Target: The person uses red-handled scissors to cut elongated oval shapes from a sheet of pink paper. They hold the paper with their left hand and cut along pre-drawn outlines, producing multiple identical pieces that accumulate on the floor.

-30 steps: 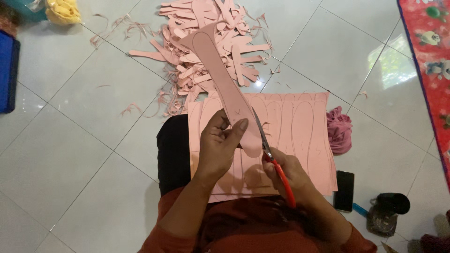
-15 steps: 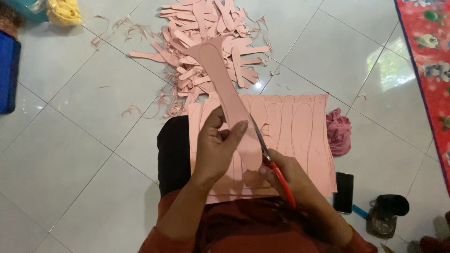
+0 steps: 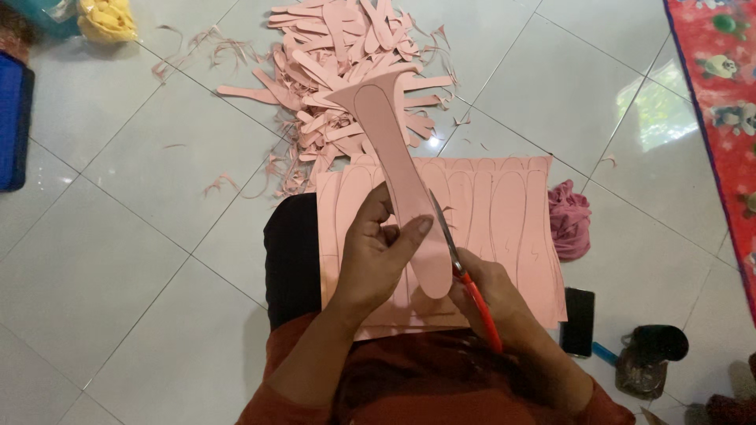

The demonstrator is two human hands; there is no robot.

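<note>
My left hand point(image 3: 378, 256) grips a long pink foam piece point(image 3: 394, 149) with a sole shape drawn on it, held upright over my lap. My right hand point(image 3: 492, 295) holds red-handled scissors point(image 3: 461, 264), whose blades lie along the right edge of the piece. Under both hands a large pink foam sheet point(image 3: 512, 205), marked with sole outlines, rests on my lap. Beyond it a heap of pink foam offcuts point(image 3: 346, 71) covers the white tiled floor.
A crumpled pink cloth point(image 3: 568, 219) lies right of the sheet, with a black phone point(image 3: 579, 321) and a dark jar point(image 3: 650, 358) nearer me. A red patterned mat point(image 3: 720, 86) runs along the right edge. A blue object point(image 3: 14, 130) and yellow cloth point(image 3: 106, 20) sit far left.
The scissors have worked a little further up the right edge of the pink piece, and my left hand has turned the piece slightly. The view has shifted a bit.
</note>
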